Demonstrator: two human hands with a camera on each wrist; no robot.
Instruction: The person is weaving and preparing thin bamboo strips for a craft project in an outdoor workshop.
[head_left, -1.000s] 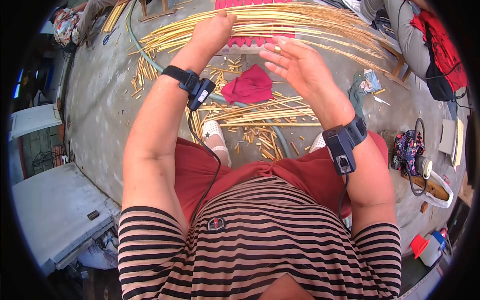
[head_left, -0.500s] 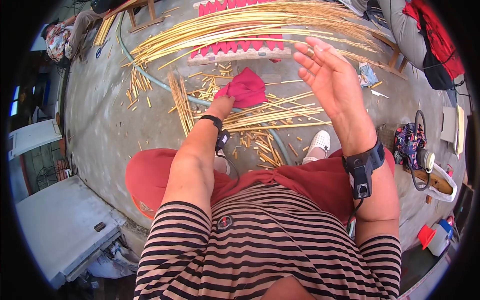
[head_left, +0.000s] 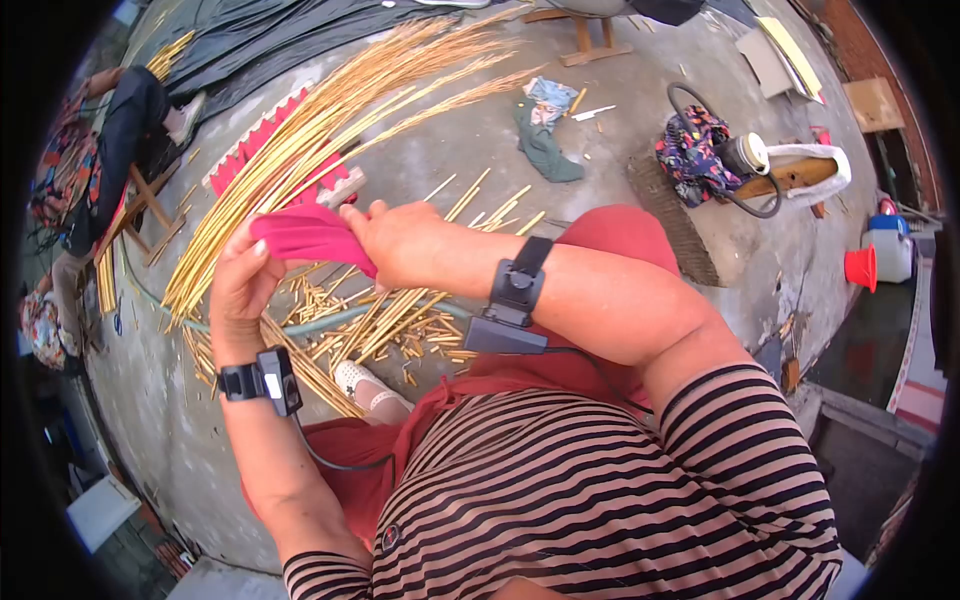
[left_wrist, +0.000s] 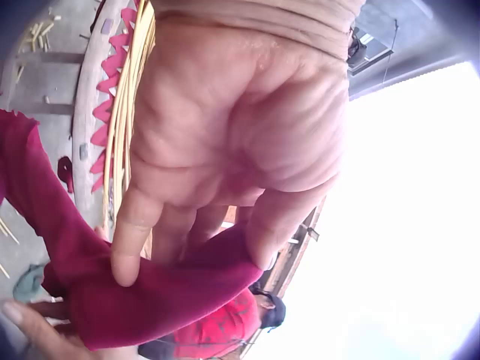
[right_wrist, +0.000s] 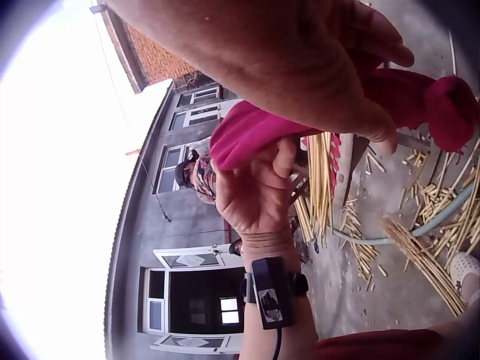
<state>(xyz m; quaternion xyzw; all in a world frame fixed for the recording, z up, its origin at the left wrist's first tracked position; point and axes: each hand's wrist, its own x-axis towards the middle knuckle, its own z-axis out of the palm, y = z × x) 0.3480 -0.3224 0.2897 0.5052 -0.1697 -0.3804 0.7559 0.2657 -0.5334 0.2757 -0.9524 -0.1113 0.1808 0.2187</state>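
Note:
A dark pink cloth (head_left: 312, 236) is held up in front of the body, stretched between both hands. Its left end is pinched between thumb and fingers of my left hand (head_left: 243, 278); the left wrist view shows this hand (left_wrist: 236, 127) palm on, with the cloth (left_wrist: 161, 300) across its fingertips. My right hand (head_left: 408, 244) grips the cloth farther right, its fingers partly hidden. In the right wrist view, cloth (right_wrist: 259, 135) passes under the right hand (right_wrist: 300, 67) and a bunched end (right_wrist: 450, 112) hangs beyond it.
Long yellow stalks (head_left: 265, 190) with feathery ends lie over a rack with pink pointed cloth (head_left: 232, 172). Cut pieces (head_left: 325, 325) and a hose (head_left: 345, 317) are on the ground. A green cloth (head_left: 545, 150) and a floral bag (head_left: 692, 155) lie to the right; seated people are at left.
My left hand has lifted the pink cloth off the ground. The right hand, raised and empty before, has come over to grip it. The head view has turned to the right.

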